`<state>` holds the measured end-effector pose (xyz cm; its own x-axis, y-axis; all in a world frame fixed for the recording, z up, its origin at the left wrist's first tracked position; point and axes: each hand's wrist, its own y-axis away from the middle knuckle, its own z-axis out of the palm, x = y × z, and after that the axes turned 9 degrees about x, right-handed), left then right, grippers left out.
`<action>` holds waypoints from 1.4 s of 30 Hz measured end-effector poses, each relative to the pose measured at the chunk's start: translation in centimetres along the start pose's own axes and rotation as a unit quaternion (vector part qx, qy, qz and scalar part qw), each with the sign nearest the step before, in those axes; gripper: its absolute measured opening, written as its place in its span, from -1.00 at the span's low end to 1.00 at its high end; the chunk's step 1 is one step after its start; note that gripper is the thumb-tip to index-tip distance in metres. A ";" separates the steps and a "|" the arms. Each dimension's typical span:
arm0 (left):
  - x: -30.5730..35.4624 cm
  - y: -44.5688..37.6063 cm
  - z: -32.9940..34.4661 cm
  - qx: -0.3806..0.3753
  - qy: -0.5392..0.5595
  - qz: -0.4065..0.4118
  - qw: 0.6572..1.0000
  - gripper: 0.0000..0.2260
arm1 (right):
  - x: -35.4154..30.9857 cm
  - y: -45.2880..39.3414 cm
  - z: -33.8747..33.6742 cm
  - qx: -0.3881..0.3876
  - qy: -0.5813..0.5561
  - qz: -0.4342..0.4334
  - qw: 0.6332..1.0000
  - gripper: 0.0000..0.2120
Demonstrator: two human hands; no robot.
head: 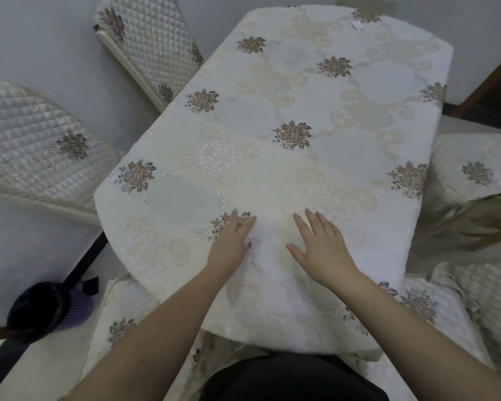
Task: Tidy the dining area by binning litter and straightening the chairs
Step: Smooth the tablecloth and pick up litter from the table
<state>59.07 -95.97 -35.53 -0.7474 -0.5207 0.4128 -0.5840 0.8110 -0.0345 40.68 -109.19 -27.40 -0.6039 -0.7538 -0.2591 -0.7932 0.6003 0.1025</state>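
A table (pixel 301 157) under a cream tablecloth with embroidered flowers fills the middle. My left hand (pixel 233 241) rests on its near part, fingers together, the thumb side against a small white wad (pixel 254 238); whether it grips the wad is unclear. Just to the right, my right hand (pixel 323 246) lies flat on the cloth with its fingers spread and nothing in it. At the table's far end lies a small white scrap (pixel 358 24). Two quilted chairs stand askew at the left, one far (pixel 148 44) and one nearer (pixel 38 146).
Another covered chair (pixel 475 172) stands at the right edge of the table, and a chair seat (pixel 119 322) shows below the near edge. A dark bin with a purple mesh lining (pixel 41 308) sits on the floor at lower left. Pale floor surrounds the left chairs.
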 end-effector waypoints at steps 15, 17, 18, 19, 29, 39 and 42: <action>0.7 1.0 0.7 -0.055 -0.136 0.078 0.986 -0.61 | 0.5 0.6 0.8 -0.013 -0.016 0.002 1.000 -0.38; 1.5 1.4 0.8 -0.056 -0.145 0.064 0.986 -0.65 | 0.7 0.7 0.8 -0.014 -0.018 0.003 1.000 -0.38; 1.8 1.6 1.0 -0.055 -0.141 0.060 0.987 -0.64 | 0.7 0.7 0.7 -0.014 -0.015 0.002 1.000 -0.38; 2.0 1.8 1.2 -0.053 -0.133 0.055 0.988 -0.63 | 0.7 0.8 0.7 -0.014 -0.012 0.002 1.000 -0.38; 2.5 1.7 0.9 -0.118 -0.155 0.009 0.981 -0.79 | 1.1 1.7 0.5 0.009 -0.006 0.002 1.000 -0.41; 5.2 4.0 -2.9 -0.060 -0.071 -0.010 0.996 -0.81 | 1.1 3.6 0.3 0.032 -0.011 -0.020 0.999 -0.29; 5.6 5.3 -4.1 -0.055 -0.073 -0.034 0.995 -0.66 | 0.8 4.5 0.4 0.032 -0.007 -0.024 0.999 -0.33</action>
<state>53.08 -93.50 -29.67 -0.7500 -0.6023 0.2735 -0.6031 0.7924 0.0914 36.66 -107.02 -27.52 -0.5631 -0.7791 -0.2755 -0.8148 0.5791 0.0278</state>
